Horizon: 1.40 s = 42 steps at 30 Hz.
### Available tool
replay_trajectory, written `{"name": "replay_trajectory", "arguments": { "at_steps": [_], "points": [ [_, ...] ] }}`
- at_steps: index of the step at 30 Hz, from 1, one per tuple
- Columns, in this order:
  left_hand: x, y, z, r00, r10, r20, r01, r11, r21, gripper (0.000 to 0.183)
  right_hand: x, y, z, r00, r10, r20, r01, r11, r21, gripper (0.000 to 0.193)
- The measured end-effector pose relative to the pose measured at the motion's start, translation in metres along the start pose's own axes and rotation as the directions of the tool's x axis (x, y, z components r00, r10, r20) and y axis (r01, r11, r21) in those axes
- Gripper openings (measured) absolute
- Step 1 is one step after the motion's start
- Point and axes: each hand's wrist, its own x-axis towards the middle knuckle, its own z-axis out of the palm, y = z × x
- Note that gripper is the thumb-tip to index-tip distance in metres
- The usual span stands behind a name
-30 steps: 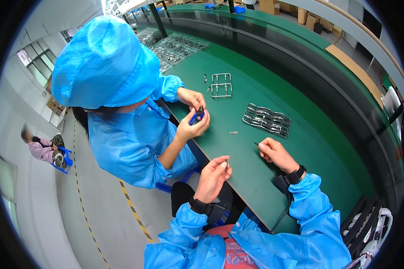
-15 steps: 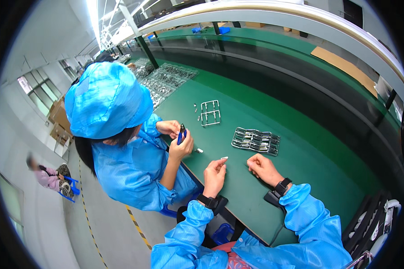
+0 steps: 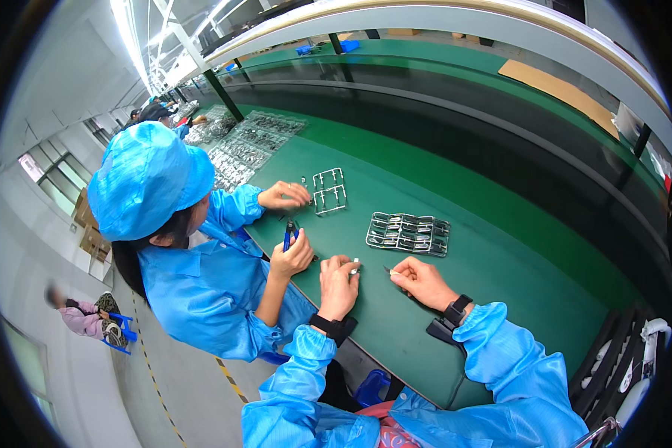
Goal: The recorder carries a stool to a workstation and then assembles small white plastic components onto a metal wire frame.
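Observation:
Above the green bench, my left hand (image 3: 337,288) is closed, with a small white part (image 3: 355,264) at its fingertips. Facing it, my right hand (image 3: 423,282) pinches a tiny thing with a dark tip; its kind is too small to make out. The two hands are a short gap apart. Just beyond my right hand lies a stack of chrome-framed trees (image 3: 408,234) of dark and silver parts.
On my left sits a co-worker (image 3: 164,224) in blue, with blue-handled nippers (image 3: 289,237) in one hand. The other hand is by an open chrome frame (image 3: 329,191). Clear trays of shiny parts (image 3: 254,142) lie farther back. Black padded pieces (image 3: 612,358) stand at right.
My right hand has come closer to my left and now pinches something. The white part is turned more upright. The co-worker's free hand has reached out toward the open frame, and the view has shifted slightly.

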Motion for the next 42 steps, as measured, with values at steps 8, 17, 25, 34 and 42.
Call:
{"name": "replay_trajectory", "arguments": {
  "at_steps": [8, 17, 25, 34, 42],
  "points": [
    [0.062, -0.008, 0.026, 0.992, -0.128, -0.001, 0.128, 0.992, -0.023, 0.026, -0.007, -0.025, -0.005, 0.989, -0.129, 0.078, 0.150, 0.798, -0.584, 0.020],
    [0.095, -0.012, 0.041, 0.852, -0.391, 0.349, 0.521, 0.708, -0.478, 0.016, -0.015, -0.026, -0.026, 0.953, -0.302, -0.006, 0.271, 0.862, -0.428, 0.018],
    [0.050, 0.056, -0.007, 0.954, -0.176, 0.243, 0.289, 0.327, -0.900, 0.016, -0.006, -0.060, -0.074, 0.833, -0.417, -0.365, 0.237, 0.863, -0.446, 0.027],
    [0.023, 0.086, 0.006, 0.915, -0.172, 0.364, 0.387, 0.126, -0.914, 0.020, 0.001, -0.056, -0.071, 1.000, 0.016, -0.021, -0.012, 0.982, 0.188, 0.025],
    [-0.002, 0.088, 0.007, 0.850, -0.110, 0.516, 0.500, -0.143, -0.854, 0.019, -0.004, -0.053, -0.057, 0.997, 0.079, -0.008, -0.074, 0.959, 0.273, 0.017]
  ]
}}
